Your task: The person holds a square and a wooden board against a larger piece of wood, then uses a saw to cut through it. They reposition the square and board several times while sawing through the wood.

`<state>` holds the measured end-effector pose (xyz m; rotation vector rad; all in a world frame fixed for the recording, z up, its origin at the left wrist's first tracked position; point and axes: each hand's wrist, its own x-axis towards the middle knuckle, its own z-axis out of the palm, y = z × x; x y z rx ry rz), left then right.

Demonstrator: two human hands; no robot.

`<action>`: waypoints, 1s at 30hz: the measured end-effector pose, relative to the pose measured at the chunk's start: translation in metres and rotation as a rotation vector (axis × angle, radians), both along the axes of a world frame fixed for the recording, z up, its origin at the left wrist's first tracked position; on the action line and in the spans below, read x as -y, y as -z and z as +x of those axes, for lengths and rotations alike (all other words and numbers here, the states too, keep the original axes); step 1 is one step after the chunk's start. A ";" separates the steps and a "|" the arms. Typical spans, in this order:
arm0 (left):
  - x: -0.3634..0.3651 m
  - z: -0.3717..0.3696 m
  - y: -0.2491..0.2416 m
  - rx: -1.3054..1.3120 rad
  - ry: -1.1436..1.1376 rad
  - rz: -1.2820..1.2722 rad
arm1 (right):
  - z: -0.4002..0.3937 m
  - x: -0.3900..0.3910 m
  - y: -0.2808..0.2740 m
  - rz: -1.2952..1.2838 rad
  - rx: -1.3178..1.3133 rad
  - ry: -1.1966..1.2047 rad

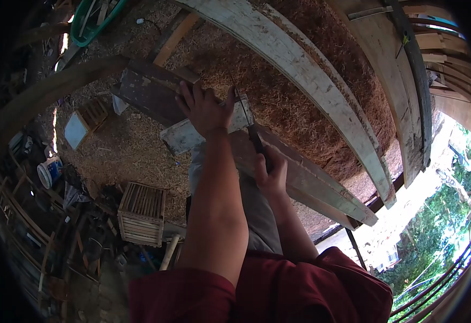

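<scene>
A handsaw with a dark handle (256, 139) is in my right hand (272, 171), its fingers wrapped round the grip. The thin blade runs up and away across a short pale board (184, 138), near that board's right end. My left hand (207, 109) lies on the short board with its fingers spread, just left of the blade. Beneath, a long dark plank (149, 92) runs diagonally from upper left to lower right. The short board lies across it, and my leg in grey trousers (259, 215) is just below.
Long pale planks (300, 70) arch across the upper right. A slatted wooden crate (142, 213) stands at lower left, near a white bucket (46, 175). A small wooden stool (87, 123) is farther left, and a green basin (96, 21) is at the top. Shavings cover the ground.
</scene>
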<state>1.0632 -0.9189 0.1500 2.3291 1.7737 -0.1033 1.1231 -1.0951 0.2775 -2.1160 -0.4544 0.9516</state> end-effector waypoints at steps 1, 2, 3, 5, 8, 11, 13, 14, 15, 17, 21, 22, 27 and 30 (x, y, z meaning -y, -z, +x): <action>-0.001 0.000 0.004 0.003 0.007 0.037 | 0.001 -0.004 0.003 0.004 -0.001 0.010; 0.000 -0.001 0.008 0.005 0.009 0.043 | 0.001 -0.001 0.000 0.005 -0.005 0.002; 0.001 -0.002 0.008 0.007 0.011 0.049 | 0.002 0.006 -0.007 0.007 -0.010 -0.006; 0.001 -0.003 0.010 0.007 0.016 0.056 | -0.001 0.015 -0.014 0.007 -0.017 -0.001; 0.000 -0.002 0.009 0.010 0.023 0.064 | -0.003 0.013 -0.012 0.005 0.001 0.014; 0.001 -0.003 0.007 0.011 0.016 0.067 | 0.001 -0.004 0.000 0.018 0.042 -0.001; 0.001 -0.002 0.006 0.017 0.018 0.062 | 0.001 0.000 0.000 0.053 0.047 0.033; 0.001 0.000 0.007 0.020 0.014 0.055 | 0.001 0.007 -0.004 0.037 0.020 0.030; 0.001 -0.001 0.006 0.021 0.010 0.046 | -0.002 0.020 -0.012 0.019 -0.009 0.026; 0.001 -0.001 0.007 0.020 0.004 0.041 | -0.003 0.024 -0.013 0.008 -0.027 0.011; 0.003 -0.002 0.005 0.028 0.011 0.055 | 0.001 -0.004 0.002 0.083 -0.039 0.095; 0.000 -0.001 0.004 0.034 0.021 0.065 | 0.001 -0.010 0.005 0.122 -0.058 0.153; 0.002 -0.002 0.005 0.008 0.026 0.047 | 0.006 0.013 -0.019 0.113 -0.121 0.021; 0.000 0.000 0.007 0.015 0.029 0.056 | 0.016 0.001 -0.006 0.053 -0.104 -0.059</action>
